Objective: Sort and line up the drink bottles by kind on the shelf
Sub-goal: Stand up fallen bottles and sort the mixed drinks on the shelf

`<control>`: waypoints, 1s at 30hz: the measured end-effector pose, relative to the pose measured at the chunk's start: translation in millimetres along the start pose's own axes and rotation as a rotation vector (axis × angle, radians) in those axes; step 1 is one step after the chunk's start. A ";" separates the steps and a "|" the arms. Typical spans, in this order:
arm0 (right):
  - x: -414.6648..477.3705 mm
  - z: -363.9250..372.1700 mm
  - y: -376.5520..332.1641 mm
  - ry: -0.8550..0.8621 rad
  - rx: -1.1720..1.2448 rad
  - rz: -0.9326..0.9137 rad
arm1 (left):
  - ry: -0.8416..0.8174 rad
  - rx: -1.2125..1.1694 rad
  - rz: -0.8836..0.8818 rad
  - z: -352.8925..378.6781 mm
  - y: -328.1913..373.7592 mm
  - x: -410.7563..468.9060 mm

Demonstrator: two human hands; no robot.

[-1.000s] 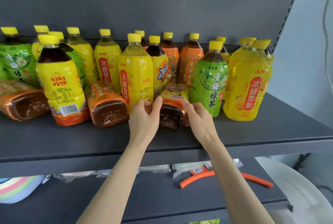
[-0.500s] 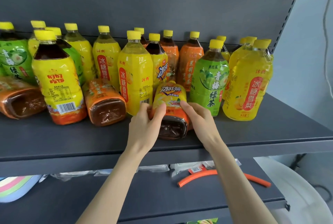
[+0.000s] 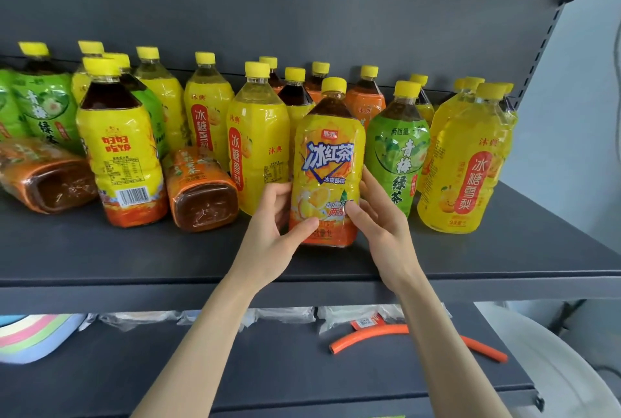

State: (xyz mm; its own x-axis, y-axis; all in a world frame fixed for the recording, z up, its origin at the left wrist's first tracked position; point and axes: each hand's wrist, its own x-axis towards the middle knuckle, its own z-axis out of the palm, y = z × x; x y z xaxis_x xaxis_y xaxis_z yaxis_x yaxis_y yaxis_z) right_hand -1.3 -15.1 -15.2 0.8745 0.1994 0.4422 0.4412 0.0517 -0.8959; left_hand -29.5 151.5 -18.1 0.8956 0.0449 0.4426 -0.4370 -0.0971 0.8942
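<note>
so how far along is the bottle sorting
Early. Done: a few yellow pear-drink bottles stand grouped at the right. In hand: the left hand and right hand hold an iced tea bottle upright at the front of the shelf. Left: two orange-label bottles lie on their sides, and the green tea bottles sit apart, one mid-right, others far left.

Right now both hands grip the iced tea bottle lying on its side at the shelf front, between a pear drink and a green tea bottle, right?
No: the iced tea bottle is upright, cap on top, per the head view. The left hand and right hand do grip it at the shelf front, between the pear drink and the green tea bottle.
</note>
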 end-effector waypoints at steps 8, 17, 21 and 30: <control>3.3 0.8 6.8 0.084 -0.055 -0.006 | 0.059 0.106 -0.022 0.4 -10.3 9.2; 12.0 7.9 15.8 0.202 -0.318 -0.055 | 0.132 0.357 -0.039 7.8 -14.8 17.4; 9.1 9.2 17.2 0.262 -0.437 -0.053 | 0.152 0.417 -0.054 9.4 -12.2 13.7; -6.8 16.4 9.1 0.379 -0.582 -0.117 | 0.307 0.623 0.009 4.6 -3.1 -19.1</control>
State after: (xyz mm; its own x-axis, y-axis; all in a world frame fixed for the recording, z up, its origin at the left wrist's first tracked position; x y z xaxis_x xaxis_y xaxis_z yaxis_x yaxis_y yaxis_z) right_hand -6.5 0.0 -27.1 0.7779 -0.1355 0.6137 0.4807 -0.5008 -0.7198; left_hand -44.8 146.4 -29.6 0.7881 0.3116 0.5309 -0.2330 -0.6473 0.7258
